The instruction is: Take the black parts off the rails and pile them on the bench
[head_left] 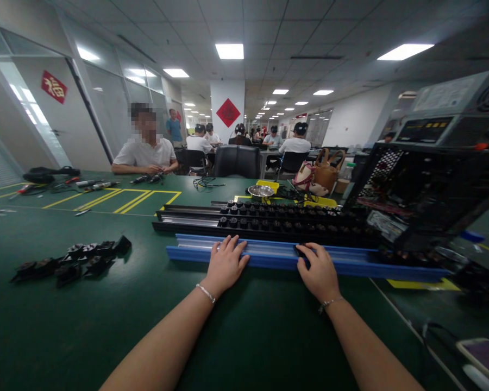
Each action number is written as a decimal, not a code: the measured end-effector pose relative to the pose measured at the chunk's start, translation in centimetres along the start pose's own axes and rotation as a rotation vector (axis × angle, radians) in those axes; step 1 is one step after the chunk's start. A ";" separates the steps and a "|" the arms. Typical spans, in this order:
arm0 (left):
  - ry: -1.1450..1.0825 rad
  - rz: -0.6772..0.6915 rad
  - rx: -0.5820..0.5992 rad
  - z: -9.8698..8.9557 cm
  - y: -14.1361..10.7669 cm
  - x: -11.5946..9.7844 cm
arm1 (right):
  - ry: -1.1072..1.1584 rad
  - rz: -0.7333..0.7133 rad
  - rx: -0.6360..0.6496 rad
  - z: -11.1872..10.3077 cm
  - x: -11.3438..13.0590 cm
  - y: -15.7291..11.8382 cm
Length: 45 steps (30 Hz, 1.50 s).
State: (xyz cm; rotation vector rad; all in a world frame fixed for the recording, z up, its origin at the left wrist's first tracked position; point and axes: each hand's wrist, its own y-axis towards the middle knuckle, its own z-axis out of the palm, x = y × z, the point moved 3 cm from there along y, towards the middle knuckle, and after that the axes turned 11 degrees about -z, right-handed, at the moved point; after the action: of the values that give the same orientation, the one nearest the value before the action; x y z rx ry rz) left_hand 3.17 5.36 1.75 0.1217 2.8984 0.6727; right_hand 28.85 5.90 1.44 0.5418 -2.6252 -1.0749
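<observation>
A long blue rail [269,254] lies across the green table in front of me. My left hand [227,263] rests on its left part with the fingers spread. Farther right, my right hand [318,270] has its fingers bent over the rail, around a small black part [299,250] that is mostly hidden. Small dark parts [407,257] sit in the rail's right end. Behind it lie black rails [187,221] with rows of round-topped black parts [264,224]. A loose group of black parts [81,259] lies on the table at the left.
An opened computer case [440,190] stands at the right, with a phone [484,355] near the right front corner. A metal dish [261,190] sits behind the rails. Tools and cables [93,185] lie far left. A person [146,149] sits across the table.
</observation>
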 end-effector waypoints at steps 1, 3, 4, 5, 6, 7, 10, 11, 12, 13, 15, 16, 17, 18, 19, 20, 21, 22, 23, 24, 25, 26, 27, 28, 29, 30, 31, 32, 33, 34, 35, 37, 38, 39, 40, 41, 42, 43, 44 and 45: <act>0.000 0.000 0.002 0.0 0.0 0.0 | -0.001 0.001 0.002 0.0 0.0 0.0; -0.001 -0.002 0.005 0.0 0.0 0.0 | -0.003 0.005 0.004 0.0 0.0 0.0; -0.002 -0.002 0.006 0.0 0.0 0.0 | -0.005 0.009 0.005 0.0 0.0 0.0; -0.002 -0.003 0.006 0.0 0.0 0.0 | -0.006 0.013 0.007 0.0 0.0 0.0; -0.002 -0.004 0.006 0.0 0.0 0.0 | -0.006 0.015 0.008 0.0 0.0 0.0; -0.002 -0.003 0.006 0.0 0.0 0.0 | -0.006 0.015 0.008 0.1 0.0 0.0; 0.003 -0.004 0.003 -0.1 0.0 -0.1 | 0.003 0.004 -0.006 0.1 0.0 0.1; 0.005 -0.005 0.001 -0.1 0.0 -0.1 | 0.007 0.000 -0.013 0.1 -0.1 0.1; 0.007 -0.006 0.000 -0.1 0.0 -0.1 | 0.011 -0.001 -0.018 0.1 0.0 0.1; 0.009 -0.006 -0.002 -0.1 0.0 -0.1 | 0.017 0.000 -0.021 0.1 0.0 0.1; 0.010 -0.006 -0.006 0.0 0.0 -0.1 | 0.029 0.002 -0.022 0.1 0.1 0.1; 0.009 -0.005 -0.007 0.0 0.0 -0.1 | 0.036 0.001 -0.021 0.1 0.2 0.1; 0.009 -0.004 -0.009 0.0 0.0 -0.1 | 0.043 -0.002 -0.020 0.1 0.3 0.2; 0.007 -0.002 -0.009 0.0 0.0 -0.1 | 0.051 -0.006 -0.018 0.1 0.4 0.2; 0.006 -0.003 -0.008 0.0 0.0 -0.1 | 0.059 -0.011 -0.015 0.1 0.5 0.2; 0.004 -0.003 -0.007 0.0 0.0 -0.1 | 0.068 -0.016 -0.013 0.0 0.6 0.3; 0.003 -0.002 -0.005 0.0 0.0 0.0 | 0.077 -0.021 -0.012 0.0 0.8 0.3; 0.001 -0.002 -0.003 -0.1 0.0 0.0 | 0.084 -0.026 -0.009 0.0 0.9 0.4; -0.001 -0.001 -0.002 -0.1 0.1 0.0 | 0.089 -0.032 -0.006 0.0 1.0 0.4; -0.002 -0.001 -0.002 -0.1 0.1 0.0 | 0.092 -0.039 -0.001 0.0 1.1 0.4; -0.003 -0.001 -0.003 -0.1 0.1 0.0 | 0.093 -0.045 0.005 0.1 1.2 0.4; -0.004 -0.001 -0.004 -0.1 0.1 0.0 | 0.092 -0.049 0.012 0.1 1.3 0.4; -0.004 -0.002 -0.006 0.0 0.1 0.0 | 0.093 -0.054 0.018 0.1 1.5 0.4; -0.003 -0.003 -0.008 0.0 0.1 0.0 | 0.095 -0.058 0.024 0.2 1.6 0.4; -0.003 -0.002 -0.009 0.0 0.0 0.0 | 0.097 -0.063 0.028 0.2 1.7 0.4; -0.004 0.000 -0.011 0.1 0.0 0.0 | 0.098 -0.069 0.034 0.2 1.8 0.4; -0.005 0.001 -0.013 0.1 0.0 0.0 | 0.098 -0.077 0.040 0.3 1.9 0.4; -0.006 0.002 -0.015 0.1 0.0 0.0 | 0.098 -0.086 0.047 0.3 1.9 0.5; -0.007 0.003 -0.017 0.1 0.0 0.0 | 0.098 -0.093 0.054 0.3 2.0 0.5; -0.007 0.004 -0.019 0.2 0.0 0.0 | 0.098 -0.099 0.060 0.3 2.0 0.5; -0.007 0.003 -0.020 0.1 0.0 0.0 | 0.100 -0.104 0.065 0.3 2.0 0.5; -0.008 0.001 -0.019 0.1 0.0 0.0 | 0.106 -0.106 0.070 0.3 2.0 0.5; -0.008 0.000 -0.017 0.1 0.0 0.0 | 0.109 -0.105 0.071 0.3 2.0 0.5; -0.007 -0.001 -0.015 0.0 0.0 0.0 | 0.111 -0.103 0.073 0.3 2.0 0.5; -0.006 -0.001 -0.015 0.0 0.0 -0.1 | 0.114 -0.101 0.074 0.4 2.0 0.4; -0.005 -0.002 -0.015 0.0 0.0 -0.1 | 0.116 -0.100 0.076 0.4 2.0 0.4; -0.003 -0.002 -0.015 -0.1 0.0 -0.1 | 0.118 -0.100 0.078 0.4 2.0 0.4; -0.002 -0.001 -0.016 -0.1 0.0 -0.1 | 0.119 -0.101 0.079 0.5 2.0 0.4; -0.001 -0.002 -0.016 -0.1 0.0 -0.1 | 0.120 -0.104 0.081 0.5 2.0 0.4; -0.001 -0.002 -0.016 -0.1 0.0 -0.1 | 0.120 -0.107 0.081 0.4 2.1 0.4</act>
State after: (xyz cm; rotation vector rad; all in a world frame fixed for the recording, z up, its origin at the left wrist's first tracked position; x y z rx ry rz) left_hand 3.27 5.27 1.85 0.1170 2.8915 0.6957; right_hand 26.73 5.55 1.60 0.7484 -2.5689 -0.9372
